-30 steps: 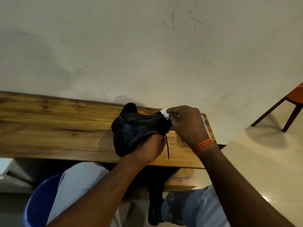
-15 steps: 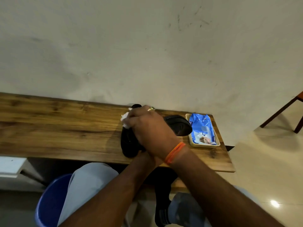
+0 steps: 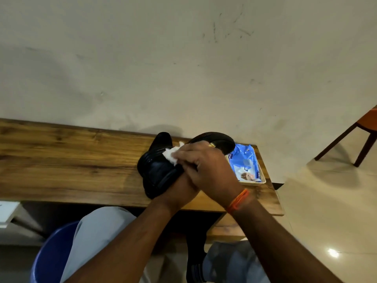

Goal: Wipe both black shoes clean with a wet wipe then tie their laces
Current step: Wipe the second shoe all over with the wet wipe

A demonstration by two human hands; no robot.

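The person sits at a wooden table (image 3: pixel 71 160) against the wall, and the right hand (image 3: pixel 206 170) has swept across the shoe (image 3: pixel 157 170) since a second ago: back then it pinched the white wipe (image 3: pixel 171 154) at the right end of the shoe, near the lace, and now the wipe sits bunched under the fingertips on the left part of the upper. That hand is closed on the wipe, pressing it down onto the leather. The left hand (image 3: pixel 179 190) comes up from below and grips the near end of the shoe, holding it tilted off the table edge; its fingers are mostly hidden behind the other hand.

With the right hand moved over, the second shoe (image 3: pixel 216 139) shows behind it, lying by the far edge, touching or overlapping a small tray (image 3: pixel 263 180) that holds a blue pack of wipes (image 3: pixel 247 162).

My guess is that the wiping of the first shoe is in full swing, one pass done along its length. The second shoe looks untouched so far, and no laces are tied yet, so most of the job is ahead
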